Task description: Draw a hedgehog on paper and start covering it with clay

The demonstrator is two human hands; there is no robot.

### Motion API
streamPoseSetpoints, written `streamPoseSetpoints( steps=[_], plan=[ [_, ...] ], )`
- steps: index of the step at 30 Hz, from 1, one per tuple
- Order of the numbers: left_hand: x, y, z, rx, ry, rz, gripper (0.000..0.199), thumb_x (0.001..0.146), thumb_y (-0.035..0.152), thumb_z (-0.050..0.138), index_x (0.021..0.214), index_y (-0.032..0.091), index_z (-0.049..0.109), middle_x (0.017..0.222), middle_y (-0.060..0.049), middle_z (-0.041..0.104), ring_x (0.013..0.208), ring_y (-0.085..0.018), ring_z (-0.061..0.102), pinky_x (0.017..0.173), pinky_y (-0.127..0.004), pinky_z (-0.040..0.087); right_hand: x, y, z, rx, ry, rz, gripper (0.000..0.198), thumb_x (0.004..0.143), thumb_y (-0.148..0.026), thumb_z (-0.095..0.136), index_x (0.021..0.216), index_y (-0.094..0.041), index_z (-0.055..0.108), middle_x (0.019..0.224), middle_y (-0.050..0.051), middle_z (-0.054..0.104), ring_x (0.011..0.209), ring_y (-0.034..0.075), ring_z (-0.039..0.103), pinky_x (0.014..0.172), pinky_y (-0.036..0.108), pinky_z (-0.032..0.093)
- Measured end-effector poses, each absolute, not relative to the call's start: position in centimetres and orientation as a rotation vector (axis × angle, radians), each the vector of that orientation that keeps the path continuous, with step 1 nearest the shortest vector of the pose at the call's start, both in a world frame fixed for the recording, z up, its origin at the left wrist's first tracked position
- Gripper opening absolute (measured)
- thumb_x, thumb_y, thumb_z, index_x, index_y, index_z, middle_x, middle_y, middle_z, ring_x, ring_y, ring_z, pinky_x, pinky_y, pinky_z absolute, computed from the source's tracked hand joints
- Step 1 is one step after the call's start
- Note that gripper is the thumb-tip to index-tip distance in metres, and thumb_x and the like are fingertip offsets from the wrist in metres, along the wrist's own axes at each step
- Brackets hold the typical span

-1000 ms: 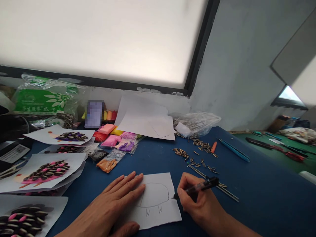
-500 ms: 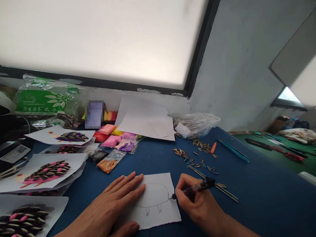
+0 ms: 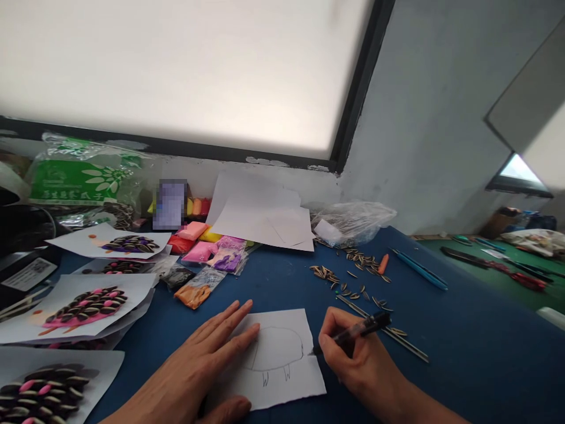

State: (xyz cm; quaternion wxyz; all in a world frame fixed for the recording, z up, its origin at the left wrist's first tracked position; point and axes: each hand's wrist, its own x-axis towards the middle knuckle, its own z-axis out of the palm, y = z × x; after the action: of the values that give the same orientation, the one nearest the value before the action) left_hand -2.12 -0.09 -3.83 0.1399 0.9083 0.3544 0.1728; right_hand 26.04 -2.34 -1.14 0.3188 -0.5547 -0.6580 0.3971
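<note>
My left hand (image 3: 207, 359) lies spread over the left part of a small white sheet of paper (image 3: 304, 377), fingers stretched out and pressing on it. Pencil-thin lines on the sheet form a rounded body outline with two short zigzag legs under it; the outline's left end is hidden by my fingers. My right hand (image 3: 353, 353) is closed around a black pen (image 3: 359, 333), its tip near the paper's right edge, just right of the outline. Whether the tip touches the paper I cannot tell.
Sunflower seeds (image 3: 324, 274), thin sticks (image 3: 404, 343) and blue tweezers (image 3: 419, 268) lie to the right. Bagged coloured clay (image 3: 196, 288) sits behind. Seed-covered hedgehog pictures (image 3: 88, 303) are at left. Blank sheets (image 3: 260, 218) and a green seed bag (image 3: 70, 179) are at the back.
The pen tip has shifted slightly right, away from the outline's right end, and the pen's angle has changed a little. My left fingers have moved slightly on the sheet.
</note>
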Motion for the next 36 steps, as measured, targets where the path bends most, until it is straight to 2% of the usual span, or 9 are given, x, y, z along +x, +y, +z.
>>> streamPoseSetpoints(
  steps=[4,7,9,13,17,19,23,28,36],
  plan=[
    [-2.2,-0.1,-4.0,2.591,0.988,0.525,0.074,0.091,0.055,0.064,0.154,0.038,0.029,0.160,-0.002,0.024,0.143,-0.036,0.031,0.113,-0.052,0.033,26.7,-1.9,-0.1,-1.478,-1.765,0.955,0.027,0.088,-0.028,0.051,0.065,-0.022,0.039,0.059,-0.006,0.036,0.054,0.011,0.032,0.050,0.024,0.028],
    [-2.2,-0.2,-4.0,2.500,0.999,0.574,0.078,0.088,0.057,0.067,0.154,0.042,0.026,0.160,0.000,0.024,0.142,-0.036,0.032,0.112,-0.050,0.035,27.2,-1.5,0.1,-1.496,-1.719,1.060,0.033,0.095,-0.041,0.048,0.069,-0.022,0.041,0.057,-0.008,0.032,0.050,0.010,0.031,0.048,0.024,0.029],
    [-2.2,-0.2,-3.8,2.408,1.058,0.642,0.072,0.091,0.054,0.063,0.153,0.044,0.028,0.160,0.002,0.026,0.142,-0.035,0.034,0.110,-0.049,0.039,27.3,-1.4,-0.1,-1.481,-1.644,1.167,0.037,0.097,-0.051,0.044,0.074,-0.022,0.044,0.057,-0.008,0.036,0.046,0.009,0.033,0.045,0.022,0.031],
    [-2.6,0.6,-2.8,2.193,1.229,0.848,0.045,0.096,0.048,0.051,0.140,0.041,0.052,0.148,0.003,0.051,0.137,-0.031,0.046,0.109,-0.050,0.042,26.8,-1.5,-0.4,-1.409,-1.572,1.250,0.041,0.096,-0.061,0.044,0.095,-0.022,0.055,0.070,-0.005,0.054,0.049,0.009,0.041,0.047,0.021,0.036],
    [-2.6,1.9,-2.3,1.995,1.406,1.008,0.030,0.088,0.042,0.052,0.103,0.028,0.074,0.115,-0.003,0.074,0.112,-0.031,0.066,0.100,-0.044,0.052,26.7,-1.6,-0.5,-1.383,-1.574,1.253,0.044,0.096,-0.063,0.046,0.101,-0.022,0.060,0.077,-0.002,0.057,0.055,0.009,0.046,0.052,0.022,0.038],
    [-2.0,2.5,-2.5,2.030,1.391,0.928,0.031,0.087,0.036,0.048,0.101,0.025,0.073,0.107,-0.005,0.074,0.102,-0.029,0.068,0.089,-0.039,0.057,26.8,-1.5,-0.5,-1.396,-1.578,1.258,0.045,0.094,-0.064,0.047,0.101,-0.022,0.060,0.077,-0.002,0.056,0.056,0.010,0.046,0.053,0.022,0.038],
    [-0.1,3.8,-3.0,2.270,1.369,0.630,0.038,0.081,0.023,0.049,0.115,0.021,0.067,0.120,-0.010,0.065,0.111,-0.028,0.060,0.096,-0.041,0.047,26.9,-1.2,-0.7,-1.427,-1.584,1.240,0.048,0.093,-0.067,0.046,0.102,-0.022,0.059,0.077,-0.002,0.055,0.058,0.011,0.046,0.054,0.024,0.040],
    [1.1,5.7,-2.8,2.263,1.384,0.466,0.008,0.073,0.017,0.058,0.077,0.020,0.065,0.086,-0.004,0.065,0.084,-0.025,0.061,0.074,-0.034,0.046,26.6,-1.0,-1.0,-1.426,-1.553,1.245,0.048,0.092,-0.066,0.048,0.106,-0.022,0.058,0.082,-0.001,0.056,0.058,0.011,0.047,0.054,0.024,0.042],
    [1.0,6.7,-2.0,2.175,1.380,0.320,0.005,0.074,0.018,0.061,0.070,0.020,0.062,0.077,-0.001,0.065,0.074,-0.021,0.061,0.061,-0.027,0.038,26.5,-0.6,-0.8,-1.376,-1.482,1.260,0.047,0.090,-0.064,0.052,0.103,-0.019,0.059,0.077,-0.001,0.054,0.054,0.010,0.046,0.053,0.025,0.043]
  ],
)
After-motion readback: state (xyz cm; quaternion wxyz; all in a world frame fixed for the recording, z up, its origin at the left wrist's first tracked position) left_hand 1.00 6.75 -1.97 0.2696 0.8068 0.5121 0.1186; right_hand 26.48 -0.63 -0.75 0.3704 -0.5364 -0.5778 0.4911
